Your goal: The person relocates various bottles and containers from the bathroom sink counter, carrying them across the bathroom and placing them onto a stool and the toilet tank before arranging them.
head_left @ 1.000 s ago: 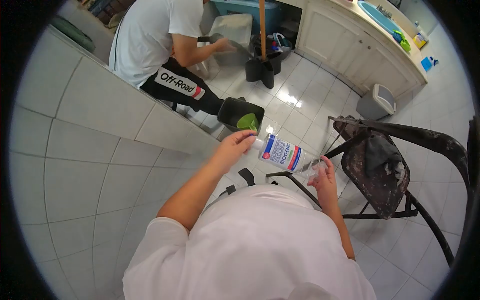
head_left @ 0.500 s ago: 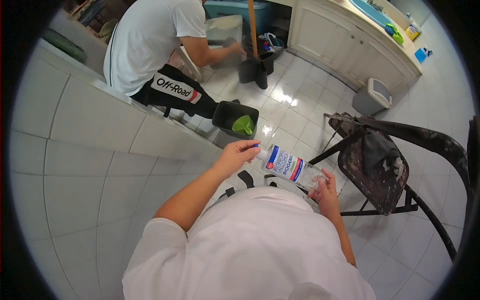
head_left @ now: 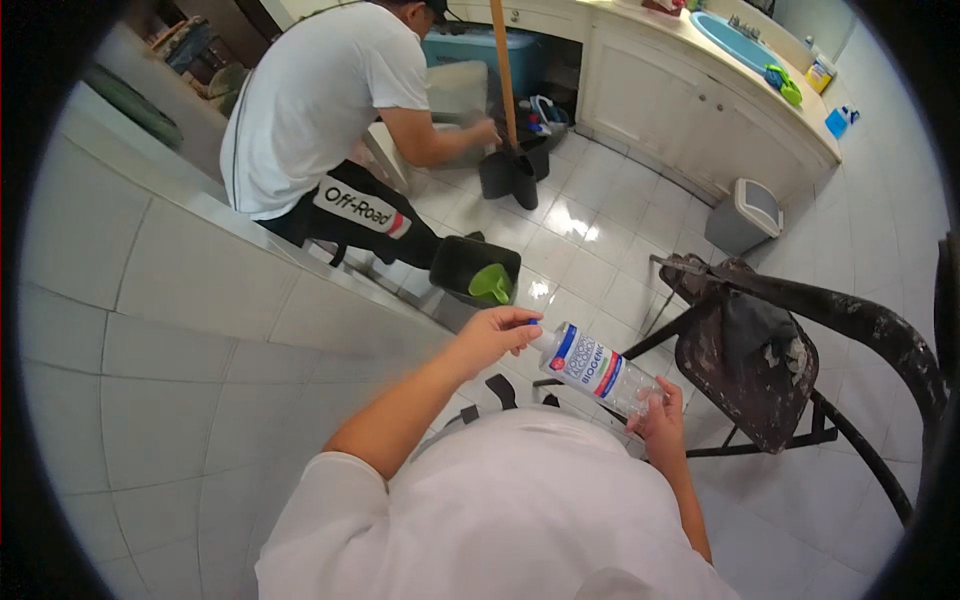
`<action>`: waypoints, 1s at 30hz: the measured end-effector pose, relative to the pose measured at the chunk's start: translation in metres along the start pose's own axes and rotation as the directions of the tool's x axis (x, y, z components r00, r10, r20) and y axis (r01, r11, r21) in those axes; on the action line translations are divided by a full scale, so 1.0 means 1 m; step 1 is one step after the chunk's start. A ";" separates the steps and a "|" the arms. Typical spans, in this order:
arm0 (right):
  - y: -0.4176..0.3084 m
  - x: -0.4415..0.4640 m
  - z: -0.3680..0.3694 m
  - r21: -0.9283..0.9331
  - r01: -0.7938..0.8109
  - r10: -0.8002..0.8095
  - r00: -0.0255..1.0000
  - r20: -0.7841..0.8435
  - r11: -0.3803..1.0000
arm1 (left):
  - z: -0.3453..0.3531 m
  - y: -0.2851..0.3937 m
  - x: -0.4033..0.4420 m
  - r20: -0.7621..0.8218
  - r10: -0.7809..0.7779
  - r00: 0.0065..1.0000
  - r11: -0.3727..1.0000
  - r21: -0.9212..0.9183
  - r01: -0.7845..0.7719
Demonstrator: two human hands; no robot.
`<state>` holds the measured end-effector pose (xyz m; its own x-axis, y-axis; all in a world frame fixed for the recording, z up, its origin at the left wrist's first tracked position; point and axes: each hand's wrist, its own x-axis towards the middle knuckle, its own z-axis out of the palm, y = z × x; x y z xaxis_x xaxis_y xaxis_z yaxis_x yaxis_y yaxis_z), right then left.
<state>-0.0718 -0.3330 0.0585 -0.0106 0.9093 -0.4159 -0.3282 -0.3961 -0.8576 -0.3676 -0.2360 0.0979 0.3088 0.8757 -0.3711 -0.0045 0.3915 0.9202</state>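
Note:
A clear plastic bottle (head_left: 593,366) with a blue, white and red label is held tilted in front of my body, its neck up and to the left. My left hand (head_left: 497,338) pinches the blue cap at the neck. Around the clear base at the other end are the fingers of my right hand (head_left: 660,415). Just beyond my left hand, a dark bin (head_left: 455,262) stands on the floor with a green scoop (head_left: 491,284) in it.
Another person (head_left: 320,100) in a white shirt sits at the upper left, beyond a tiled low wall (head_left: 200,240). A worn black metal chair (head_left: 745,360) stands at the right. Farther back are a gray bin (head_left: 745,217), a cabinet (head_left: 655,90) and a wooden handle (head_left: 503,70).
Both hands and the bottle sit slightly lower and farther right in view. The other person's arm has moved, and the camera view has shifted a little.

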 end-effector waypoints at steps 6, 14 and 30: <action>-0.009 0.017 0.003 0.013 0.068 -0.068 0.997 0.023 0.998 | -0.003 -0.003 0.002 -0.076 0.072 0.995 0.995 -0.069 -0.077; 0.001 0.016 0.025 0.082 0.092 -0.100 0.991 0.091 0.992 | 0.001 -0.008 -0.006 -0.115 0.099 0.988 0.983 -0.141 -0.115; 0.077 -0.120 0.088 -0.491 0.166 -0.423 0.771 -0.475 0.855 | 0.064 -0.011 -0.006 0.783 0.066 0.619 0.912 0.204 -0.356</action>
<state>-0.1785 -0.4616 0.0692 0.5797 0.8084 -0.1019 0.1816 -0.2501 -0.9510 -0.3090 -0.2633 0.0982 0.9352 0.3468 -0.0711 0.0804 -0.0125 0.9967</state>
